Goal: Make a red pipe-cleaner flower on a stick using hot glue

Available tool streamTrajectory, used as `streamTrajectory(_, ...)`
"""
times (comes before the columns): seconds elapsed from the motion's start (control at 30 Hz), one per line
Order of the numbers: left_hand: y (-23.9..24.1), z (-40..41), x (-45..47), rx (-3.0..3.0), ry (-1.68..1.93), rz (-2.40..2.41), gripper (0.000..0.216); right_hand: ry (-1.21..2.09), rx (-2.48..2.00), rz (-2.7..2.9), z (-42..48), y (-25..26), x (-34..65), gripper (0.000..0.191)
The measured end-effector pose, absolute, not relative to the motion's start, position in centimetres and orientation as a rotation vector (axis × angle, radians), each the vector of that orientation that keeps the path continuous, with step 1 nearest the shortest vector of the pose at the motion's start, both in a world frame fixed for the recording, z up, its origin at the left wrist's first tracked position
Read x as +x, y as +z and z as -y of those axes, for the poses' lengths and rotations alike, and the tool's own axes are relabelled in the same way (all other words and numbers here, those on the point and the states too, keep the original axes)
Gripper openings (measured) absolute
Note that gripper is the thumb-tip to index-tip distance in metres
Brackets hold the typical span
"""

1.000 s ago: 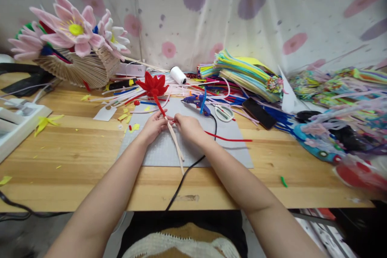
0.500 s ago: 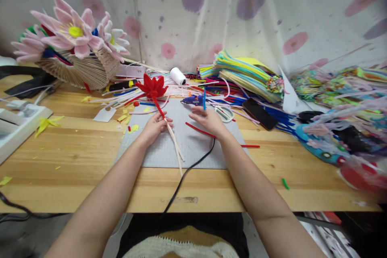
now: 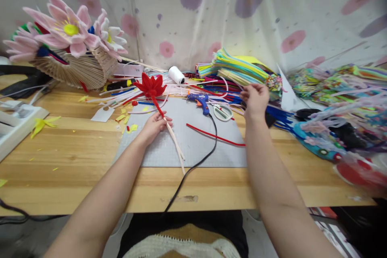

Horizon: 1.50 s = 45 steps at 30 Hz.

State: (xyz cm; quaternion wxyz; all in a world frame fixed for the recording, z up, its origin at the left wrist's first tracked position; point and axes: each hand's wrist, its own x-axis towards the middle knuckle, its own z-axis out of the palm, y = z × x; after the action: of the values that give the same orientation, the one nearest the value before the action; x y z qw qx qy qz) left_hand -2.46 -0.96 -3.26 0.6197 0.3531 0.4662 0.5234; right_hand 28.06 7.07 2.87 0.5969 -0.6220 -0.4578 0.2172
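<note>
My left hand [image 3: 156,127] is closed round the stem of a red pipe-cleaner flower [image 3: 151,85], which stands tilted above the grey cutting mat [image 3: 169,149]. Its stem is wrapped red at the top, and pale bare strands [image 3: 175,144] hang below my fingers. Over at the right, my right hand [image 3: 256,98] has its fingers curled together, close to a bundle of yellow and blue pipe cleaners [image 3: 242,66]. Whatever it may pinch is too small to make out. A blue glue gun [image 3: 199,100] and a loose red pipe cleaner [image 3: 214,134] lie between my hands.
White-handled scissors [image 3: 223,113] lie beside the glue gun, whose black cord [image 3: 196,164] crosses the mat to the front edge. A white thread spool [image 3: 176,75] sits behind. Pink fuzzy flowers in a basket [image 3: 74,68] stand left, near a white power strip [image 3: 21,125].
My right hand has moved right, from over the glue gun to the pipe-cleaner bundle, uncovering the glue gun. The upright blue piece by its fingers no longer shows. My left hand still holds the flower.
</note>
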Motion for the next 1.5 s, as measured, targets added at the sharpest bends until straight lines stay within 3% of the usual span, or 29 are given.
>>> streamTrajectory(0.13,-3.2,1.0,-2.5,0.806,1.207,-1.068,0.041,0.722,-1.562,1.396,-5.6,-1.0,25.3,0.015)
streamTrajectory(0.23,-3.1,1.0,-2.5,0.8,1.206,-1.074,0.041,0.588,-1.678,1.652,-4.8,-2.8,23.2,0.024)
streamTrajectory(0.3,-3.1,1.0,-2.5,0.799,1.205,-1.08,0.041,0.494,-1.675,1.823,-4.1,-3.2,22.0,0.028)
streamTrajectory(0.4,-3.1,1.0,-2.5,0.802,1.203,-1.08,0.043,0.601,-1.528,2.195,-2.8,-3.1,20.8,0.032)
streamTrajectory(0.5,-3.2,1.0,-2.5,0.801,1.197,-1.073,0.046,0.669,-1.41,2.432,-2.0,-2.9,20.5,0.023)
streamTrajectory(0.6,-3.2,0.9,-2.5,0.797,1.187,-1.078,0.046,0.729,-1.47,2.315,-1.8,-3.2,20.5,0.013)
streamTrajectory(0.77,-3.1,1.0,-2.5,0.801,1.182,-1.09,0.049,0.901,-1.415,2.007,-1.5,-3.5,19.1,0.018)
streamTrajectory(1.23,-3.5,1.3,-2.7,0.967,1.164,-0.919,0.059,0.876,-1.225,2.04,-0.1,-3.3,15.3,0.021)
streamTrajectory(1.33,-3.5,1.2,-2.7,0.925,1.188,-0.926,0.061,0.76,-1.307,2.058,-0.8,-3.5,16.2,0.027)
streamTrajectory(1.5,-3.3,1.2,-2.7,0.879,1.219,-0.966,0.062,0.285,-1.695,1.79,-4.2,-3.2,19.4,0.028)
